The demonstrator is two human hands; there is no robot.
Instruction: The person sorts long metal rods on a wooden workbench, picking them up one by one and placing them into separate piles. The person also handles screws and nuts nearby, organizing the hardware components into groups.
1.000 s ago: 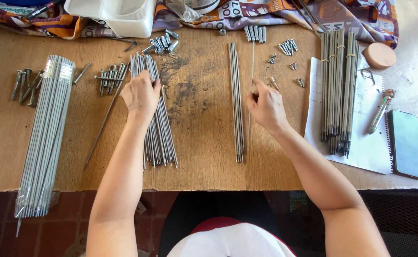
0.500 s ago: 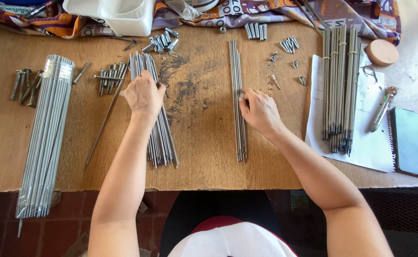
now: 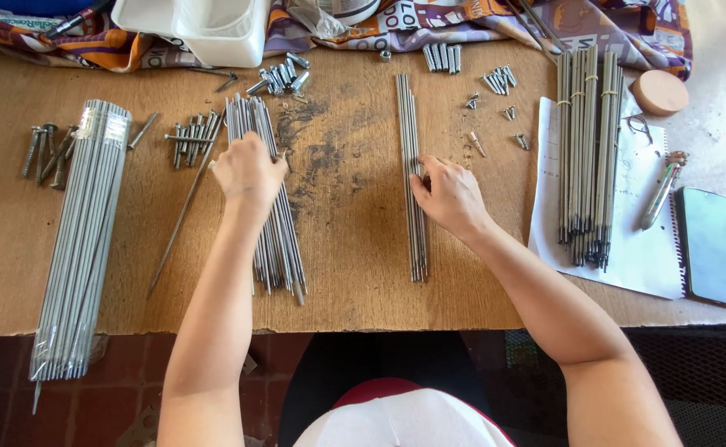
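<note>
Mid-sorting of thin metal rods, left hand (image 3: 249,172) fingers down on the loose rod pile (image 3: 270,207) left of centre, right hand (image 3: 450,197) flat against the narrow row (image 3: 412,178) mid-table; next probably squaring ends.

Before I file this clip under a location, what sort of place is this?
Probably a home or small workshop bench for hand assembly: a worn wooden tabletop bears sorted piles of thin metal rods, loose screws and bolts, and a patterned cloth along the far edge.
</note>
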